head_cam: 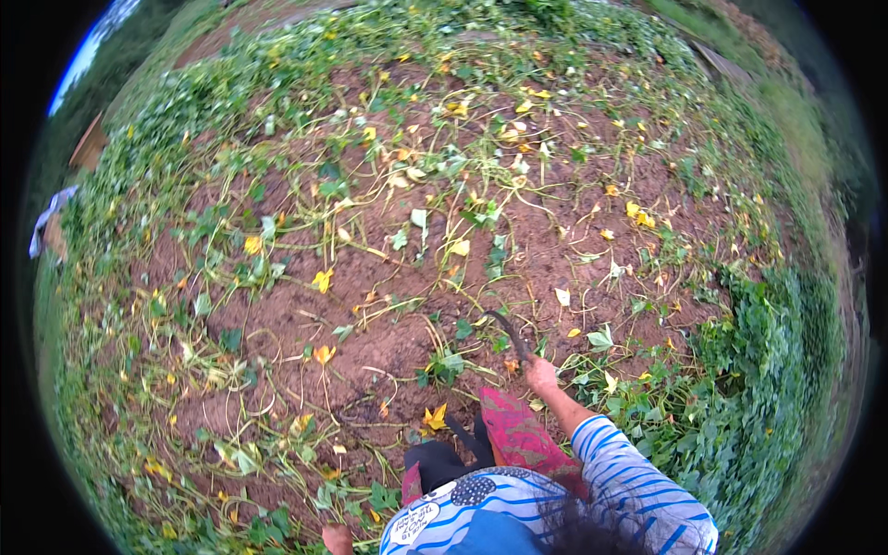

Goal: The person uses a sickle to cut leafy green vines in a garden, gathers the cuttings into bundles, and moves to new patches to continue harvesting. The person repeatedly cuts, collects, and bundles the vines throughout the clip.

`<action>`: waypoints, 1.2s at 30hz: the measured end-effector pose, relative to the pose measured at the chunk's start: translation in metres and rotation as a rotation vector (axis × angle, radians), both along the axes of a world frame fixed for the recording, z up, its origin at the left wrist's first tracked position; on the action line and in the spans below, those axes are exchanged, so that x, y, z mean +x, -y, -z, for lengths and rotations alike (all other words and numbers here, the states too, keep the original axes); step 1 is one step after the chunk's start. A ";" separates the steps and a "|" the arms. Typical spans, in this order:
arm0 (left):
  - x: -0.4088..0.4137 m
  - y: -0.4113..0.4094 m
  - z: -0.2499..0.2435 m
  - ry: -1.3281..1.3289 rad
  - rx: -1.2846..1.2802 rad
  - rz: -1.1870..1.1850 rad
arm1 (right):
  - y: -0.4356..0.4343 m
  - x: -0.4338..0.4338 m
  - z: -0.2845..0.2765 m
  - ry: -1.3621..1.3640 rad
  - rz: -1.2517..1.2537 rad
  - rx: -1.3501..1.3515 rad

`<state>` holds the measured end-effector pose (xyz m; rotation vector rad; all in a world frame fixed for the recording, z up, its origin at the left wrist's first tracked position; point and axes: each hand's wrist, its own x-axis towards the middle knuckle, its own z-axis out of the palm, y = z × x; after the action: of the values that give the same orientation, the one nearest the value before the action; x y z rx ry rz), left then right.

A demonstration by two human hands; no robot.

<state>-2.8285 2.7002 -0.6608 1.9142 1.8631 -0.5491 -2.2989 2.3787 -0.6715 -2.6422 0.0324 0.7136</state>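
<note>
My right hand (541,374) is closed around the handle of a sickle (511,331). The curved dark blade points up and to the left, just above the soil and some thin trailing vines (458,288). At the lower edge of the view, my left hand (337,537) is only partly visible, low beside my body and near green leaves; its fingers cannot be made out. A yellow leaf (435,417) lies near my dark-clad leg.
Cut and trailing vines with green and yellow leaves spread over reddish-brown soil (291,270). Denser foliage (770,361) grows on the right. A pale cloth (50,215) lies at the far left, and a board (721,61) at the upper right.
</note>
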 end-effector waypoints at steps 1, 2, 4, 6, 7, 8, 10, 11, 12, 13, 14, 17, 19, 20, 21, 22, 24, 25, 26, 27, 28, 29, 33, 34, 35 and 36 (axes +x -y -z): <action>0.001 0.003 0.003 0.064 0.035 0.067 | 0.003 0.000 0.000 0.000 -0.015 -0.008; 0.005 0.006 0.008 0.067 0.028 0.113 | 0.009 0.002 0.000 0.003 0.013 0.007; 0.018 0.009 0.020 -0.004 -0.054 0.204 | 0.027 0.005 0.004 0.014 0.052 0.060; 0.034 0.007 0.030 -0.089 -0.123 0.299 | 0.056 0.008 0.009 -0.008 0.128 0.082; 0.044 0.005 0.034 -0.126 -0.140 0.353 | 0.074 0.004 0.011 -0.032 0.190 0.085; 0.056 0.001 0.035 -0.140 -0.144 0.395 | 0.093 0.001 0.011 -0.037 0.250 0.037; 0.088 -0.006 0.031 -0.100 -0.152 0.454 | 0.136 -0.008 0.010 -0.100 0.392 0.010; 0.107 -0.009 0.026 -0.054 -0.160 0.472 | 0.156 -0.016 0.008 -0.151 0.472 -0.007; 0.128 -0.010 0.018 -0.008 -0.167 0.488 | 0.178 -0.023 0.006 -0.173 0.530 0.004; 0.153 -0.010 0.008 0.047 -0.175 0.588 | 0.198 -0.032 0.003 -0.165 0.581 0.031; 0.178 -0.007 -0.004 0.099 -0.184 0.689 | 0.218 -0.042 0.000 -0.155 0.607 0.020; 0.262 0.016 -0.029 -0.059 0.039 0.689 | 0.266 -0.081 -0.007 -0.091 0.763 -0.017; 0.307 0.024 -0.052 0.077 -0.056 0.776 | 0.291 -0.110 -0.008 -0.082 0.854 -0.010; 0.328 0.031 -0.059 0.052 -0.041 0.834 | 0.301 -0.125 -0.006 -0.071 0.887 -0.001; 0.343 0.038 -0.066 0.062 -0.002 0.912 | 0.310 -0.141 -0.003 -0.069 0.918 0.005; 0.356 0.043 -0.070 0.026 -0.024 0.884 | 0.318 -0.156 0.002 -0.121 0.964 -0.003; 0.381 0.053 -0.071 0.057 -0.044 0.844 | 0.327 -0.187 0.021 -0.058 1.005 -0.020; 0.387 0.058 -0.071 0.064 -0.071 0.796 | 0.330 -0.203 0.033 0.008 0.938 -0.070; 0.397 0.062 -0.069 -0.041 -0.068 0.864 | 0.332 -0.218 0.048 -0.006 1.012 -0.021; 0.400 0.067 -0.068 0.017 -0.075 0.925 | 0.332 -0.231 0.063 -0.021 1.085 0.027; 0.407 0.072 -0.067 -0.014 -0.090 1.009 | 0.333 -0.243 0.076 -0.036 1.155 0.073; 0.411 0.078 -0.065 0.008 -0.085 1.019 | 0.334 -0.254 0.088 0.000 1.181 0.117; 0.430 0.095 -0.074 0.045 -0.171 1.105 | 0.326 -0.288 0.098 -0.118 1.443 0.317; 0.435 0.099 -0.078 0.075 -0.163 1.156 | 0.321 -0.295 0.093 -0.125 1.497 0.372; 0.441 0.103 -0.081 0.076 -0.156 1.203 | 0.316 -0.302 0.086 -0.137 1.621 0.466; 0.448 0.107 -0.083 0.084 -0.149 1.254 | 0.310 -0.310 0.080 -0.097 1.602 0.485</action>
<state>-2.3810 2.5936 -0.5775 2.7367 0.3347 -0.8715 -2.6090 2.0683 -0.7512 -1.3675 1.5189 0.1707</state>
